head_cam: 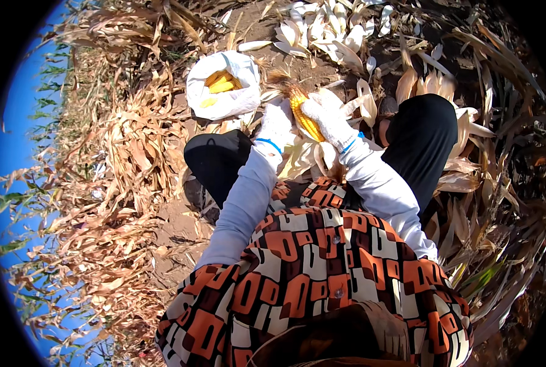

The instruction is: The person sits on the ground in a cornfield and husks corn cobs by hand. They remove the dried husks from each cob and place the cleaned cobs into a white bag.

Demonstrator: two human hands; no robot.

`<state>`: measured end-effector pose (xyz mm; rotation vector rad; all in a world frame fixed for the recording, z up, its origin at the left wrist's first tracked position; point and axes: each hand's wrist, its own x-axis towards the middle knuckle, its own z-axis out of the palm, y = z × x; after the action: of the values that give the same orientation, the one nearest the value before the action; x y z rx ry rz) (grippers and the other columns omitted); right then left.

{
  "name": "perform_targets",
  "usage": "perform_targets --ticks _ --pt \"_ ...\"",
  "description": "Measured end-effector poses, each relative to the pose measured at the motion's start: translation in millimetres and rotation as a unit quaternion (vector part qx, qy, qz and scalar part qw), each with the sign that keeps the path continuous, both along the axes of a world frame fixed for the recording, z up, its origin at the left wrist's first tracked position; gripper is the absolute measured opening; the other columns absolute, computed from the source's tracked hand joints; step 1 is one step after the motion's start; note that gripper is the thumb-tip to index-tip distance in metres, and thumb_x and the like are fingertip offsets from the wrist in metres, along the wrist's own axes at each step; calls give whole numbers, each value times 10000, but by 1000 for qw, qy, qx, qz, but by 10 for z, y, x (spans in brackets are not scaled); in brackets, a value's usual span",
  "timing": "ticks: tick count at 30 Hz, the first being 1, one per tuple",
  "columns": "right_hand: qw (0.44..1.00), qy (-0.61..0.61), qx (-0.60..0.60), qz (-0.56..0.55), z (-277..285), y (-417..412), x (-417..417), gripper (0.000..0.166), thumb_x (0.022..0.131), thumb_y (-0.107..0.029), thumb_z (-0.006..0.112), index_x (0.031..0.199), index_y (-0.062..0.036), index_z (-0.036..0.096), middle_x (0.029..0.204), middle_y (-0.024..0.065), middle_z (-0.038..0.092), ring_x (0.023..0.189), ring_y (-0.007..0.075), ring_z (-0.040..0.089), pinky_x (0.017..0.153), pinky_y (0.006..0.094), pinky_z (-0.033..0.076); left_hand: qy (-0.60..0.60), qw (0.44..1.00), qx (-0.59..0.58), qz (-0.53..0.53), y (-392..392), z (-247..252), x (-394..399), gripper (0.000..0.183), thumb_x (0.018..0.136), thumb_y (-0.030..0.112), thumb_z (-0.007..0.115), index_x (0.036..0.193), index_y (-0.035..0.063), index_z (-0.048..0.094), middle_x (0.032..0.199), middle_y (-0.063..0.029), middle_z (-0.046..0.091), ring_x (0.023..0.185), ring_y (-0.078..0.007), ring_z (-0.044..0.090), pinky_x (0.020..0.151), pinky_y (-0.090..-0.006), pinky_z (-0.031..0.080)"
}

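Note:
An ear of corn (pixel 308 120) with yellow kernels lies between my two hands, tilted, its brown silk (pixel 282 80) pointing away from me. White knit gloves with blue cuff edges cover both hands. My right hand (pixel 329 118) grips the ear from the right, thumb across the kernels. Against its left side, my left hand (pixel 276 120) holds the ear, with the fingers mostly hidden. Pale loosened husk (pixel 300 158) hangs below the cob, between my wrists. Just beyond my left hand stands an open white sack (pixel 248 102) with several yellow ears (pixel 222 82) inside.
My bent knees in black trousers (pixel 419 137) flank the work. A heap of pale husks (pixel 332 32) lies on the soil ahead. Dry corn stalks and leaves (pixel 135 147) spread along the left, with more stalks (pixel 488 183) at the right.

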<state>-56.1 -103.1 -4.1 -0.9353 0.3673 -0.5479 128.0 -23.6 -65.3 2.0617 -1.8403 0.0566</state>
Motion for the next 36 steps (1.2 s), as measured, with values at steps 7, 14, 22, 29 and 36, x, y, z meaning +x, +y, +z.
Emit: perform_targets --ticks 7,14,22,29,36 --pt "997 -30 77 -5 -101 -131 -24 276 938 -234 640 1108 -18 610 1009 48 646 913 139 614 831 281 499 260 963 -62 26 85 423 -121 385 951 215 515 1250 -18 584 1187 -216 630 1110 -361 592 958 -395 477" --pt "926 181 -293 -153 33 -13 65 419 851 -196 745 1179 14 593 1067 94 660 988 176 626 902 302 487 122 982 -103 106 -26 242 -15 364 806 181 616 1128 11 617 1033 -208 637 994 -358 591 896 -462 469" --pt "979 18 -128 -161 -144 -46 192 460 891 -154 701 1283 21 536 1111 83 645 991 140 601 903 277 483 544 795 -185 195 -203 597 -336 304 900 281 652 1061 28 601 847 -84 627 731 -213 604 643 -338 490" --pt "983 -37 112 -140 -385 -120 222 376 952 -224 642 1254 -17 555 1042 -1 622 905 89 559 815 237 462 877 445 -105 146 -204 572 -485 259 928 306 658 1011 70 592 782 -41 617 619 -154 585 540 -257 473" --pt "918 -55 259 -294 -408 -449 172 413 953 -402 620 1187 -72 536 972 90 620 835 245 636 740 413 559 36 998 -14 -55 538 336 -334 668 781 179 720 1358 -43 468 1182 -223 627 1056 -408 611 949 -457 479"
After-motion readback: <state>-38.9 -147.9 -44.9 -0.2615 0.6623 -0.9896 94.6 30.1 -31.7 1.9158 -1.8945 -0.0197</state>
